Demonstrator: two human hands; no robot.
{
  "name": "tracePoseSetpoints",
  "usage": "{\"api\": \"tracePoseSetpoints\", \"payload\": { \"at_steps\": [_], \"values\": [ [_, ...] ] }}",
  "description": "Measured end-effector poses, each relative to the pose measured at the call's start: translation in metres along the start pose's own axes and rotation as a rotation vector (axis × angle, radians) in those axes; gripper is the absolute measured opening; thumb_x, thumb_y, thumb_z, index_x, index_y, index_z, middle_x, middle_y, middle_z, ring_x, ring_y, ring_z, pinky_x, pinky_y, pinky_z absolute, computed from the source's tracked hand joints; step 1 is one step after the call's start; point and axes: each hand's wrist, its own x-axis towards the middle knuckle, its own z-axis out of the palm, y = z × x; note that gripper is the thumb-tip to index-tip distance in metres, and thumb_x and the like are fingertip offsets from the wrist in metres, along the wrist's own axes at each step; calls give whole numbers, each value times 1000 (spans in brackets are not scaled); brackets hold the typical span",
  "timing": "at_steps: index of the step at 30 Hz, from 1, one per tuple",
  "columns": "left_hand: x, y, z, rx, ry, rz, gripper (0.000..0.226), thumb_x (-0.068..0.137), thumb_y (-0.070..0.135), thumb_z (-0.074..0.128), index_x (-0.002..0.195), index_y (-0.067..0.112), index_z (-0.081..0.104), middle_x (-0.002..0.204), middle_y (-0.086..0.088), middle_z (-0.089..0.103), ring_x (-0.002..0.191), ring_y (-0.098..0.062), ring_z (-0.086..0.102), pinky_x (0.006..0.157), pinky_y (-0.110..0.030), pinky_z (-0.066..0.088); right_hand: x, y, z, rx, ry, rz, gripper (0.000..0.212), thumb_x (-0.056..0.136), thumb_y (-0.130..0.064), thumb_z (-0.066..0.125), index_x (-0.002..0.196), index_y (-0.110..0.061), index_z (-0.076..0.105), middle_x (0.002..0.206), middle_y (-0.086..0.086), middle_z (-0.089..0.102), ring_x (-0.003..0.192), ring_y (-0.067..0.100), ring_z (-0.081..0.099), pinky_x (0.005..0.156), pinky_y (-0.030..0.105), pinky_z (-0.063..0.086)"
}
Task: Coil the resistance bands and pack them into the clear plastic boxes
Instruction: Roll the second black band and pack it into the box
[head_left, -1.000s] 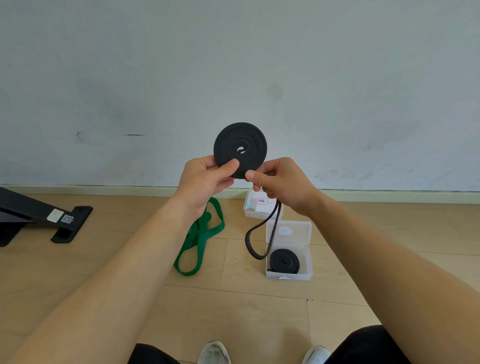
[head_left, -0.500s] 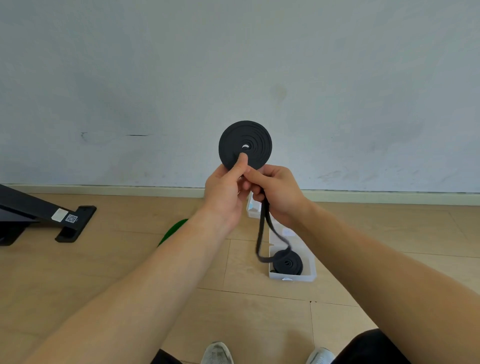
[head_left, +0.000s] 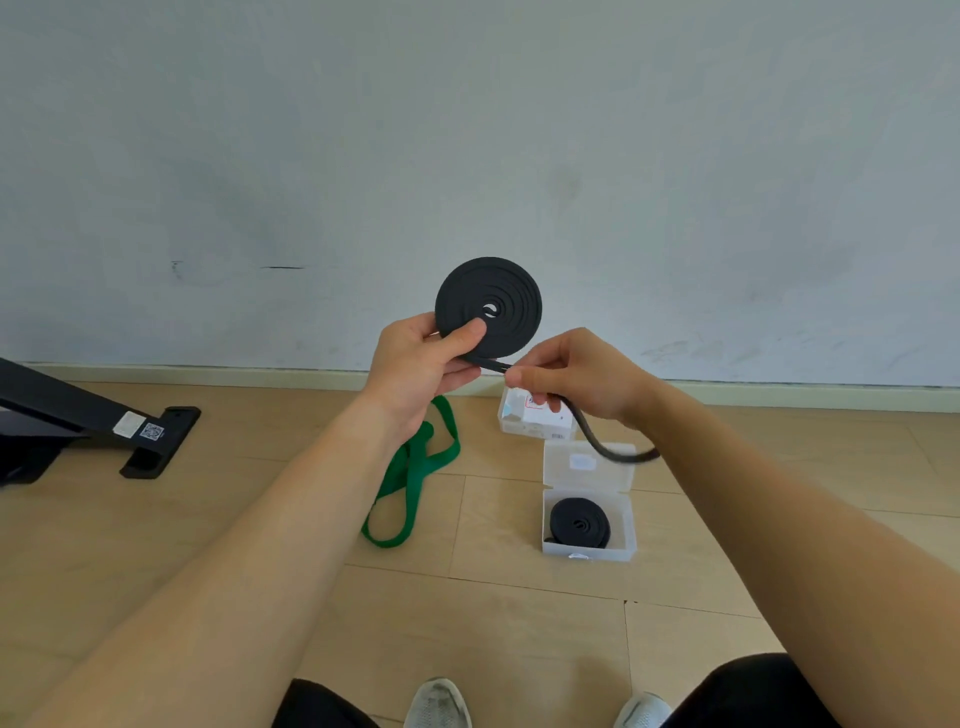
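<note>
My left hand (head_left: 421, 371) pinches a flat black coil of resistance band (head_left: 493, 304), held upright in front of the wall. My right hand (head_left: 582, 382) grips the same band's loose tail (head_left: 608, 451), which curves down and to the right. On the floor an open clear plastic box (head_left: 626, 525) holds another coiled black band (head_left: 579, 522). A second clear box (head_left: 530, 418), with its lid down and a label on it, lies behind, partly hidden by my right hand. A green band (head_left: 410, 475) lies uncoiled on the floor, left of the boxes.
A black metal stand foot (head_left: 156, 436) with a QR sticker reaches in from the left. The wall and skirting board close off the far side. My knees and shoes (head_left: 439, 701) are at the bottom edge.
My hands have moved apart. The right hand has slid along the tail and drawn it out to the right, so the hanging loop is shorter. The green band shows again.
</note>
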Motion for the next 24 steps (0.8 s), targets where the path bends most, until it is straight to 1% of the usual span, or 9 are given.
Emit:
{"api": "tracePoseSetpoints", "payload": {
  "at_steps": [2,4,7,10,13,17,19,21,24],
  "values": [
    [1,1,-1,24,-9,-1,28,93,21,72,119,11,69,105,-6,78,97,-22,76,78,-27,60,-2,3,-6,-23,22,-13,24,91,-33,74,85,-10,77,58,-2,55,58,13,48,61,25,45],
    [1,1,0,52,-36,3,26,93,20,72,118,12,69,104,-7,79,96,-22,76,77,-26,61,-4,4,-9,-10,41,-10,22,91,-33,74,82,-14,77,56,-3,44,56,14,40,55,24,40],
    [1,2,4,75,-47,13,23,92,20,73,115,14,69,103,-6,79,94,-21,77,78,-27,61,-6,2,-11,-20,75,-25,25,93,-35,72,84,-13,79,55,-3,33,57,19,29,50,22,30],
    [0,2,6,80,-50,12,19,92,19,73,110,17,70,98,-4,79,93,-21,77,77,-26,61,-7,0,-12,-36,104,-41,29,93,-36,70,85,-9,79,50,-7,34,51,14,29,48,20,29],
    [-2,1,8,91,-68,11,22,92,18,73,114,16,69,100,-5,79,93,-20,77,77,-27,61,-8,3,-13,-21,98,-25,33,93,-35,71,84,-4,77,50,-7,34,47,10,30,47,21,31],
    [-4,-2,12,53,-99,-38,28,92,16,72,119,12,68,102,-6,79,94,-21,77,75,-26,61,-9,9,-19,54,114,-3,41,90,-32,74,76,6,67,54,-5,29,52,15,25,52,29,27],
    [-4,-3,14,45,-103,-49,31,92,16,72,121,10,67,103,-7,79,94,-21,77,75,-26,61,-10,11,-21,90,108,-2,41,90,-29,75,80,10,66,53,-5,30,52,16,25,52,29,26],
    [-3,-4,14,33,-102,-57,31,92,15,72,122,10,67,106,-8,78,96,-22,76,76,-27,61,-11,9,-20,110,97,-7,36,91,-26,74,78,7,68,51,-6,34,50,14,27,50,25,28],
    [-3,-8,16,-3,-67,-82,29,94,14,70,122,8,67,112,-10,76,102,-25,75,81,-34,61,-9,9,-13,165,108,-8,32,91,-22,74,64,-8,65,52,-5,35,49,12,29,47,21,29]
  ]
}}
